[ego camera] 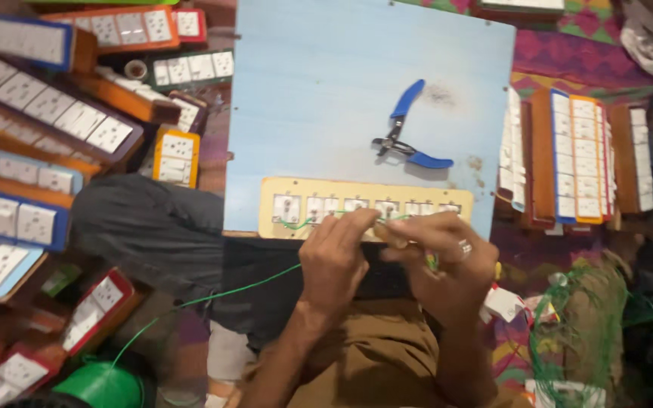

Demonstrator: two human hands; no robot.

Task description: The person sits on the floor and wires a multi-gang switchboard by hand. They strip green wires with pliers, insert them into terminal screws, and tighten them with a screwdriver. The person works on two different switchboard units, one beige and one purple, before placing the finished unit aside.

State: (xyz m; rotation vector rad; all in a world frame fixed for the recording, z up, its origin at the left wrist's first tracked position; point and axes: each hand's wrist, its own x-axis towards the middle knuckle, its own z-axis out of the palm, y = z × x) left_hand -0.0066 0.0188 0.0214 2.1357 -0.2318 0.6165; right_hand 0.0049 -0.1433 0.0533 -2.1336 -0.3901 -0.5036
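You're working at the near edge of the light blue board (319, 91), at about 6 o'clock, both hands bunched over one yellow switch panel (364, 200). Your left hand (335, 261) is pinching the thin green wire (251, 283); your right hand (440, 261) is closing round a wooden-handled tool (396, 239). That wire's looking light and floppy, so I'd be gripping it close to the terminals. One pair of blue-handled pliers (410, 140) is lying at 12 o'clock.
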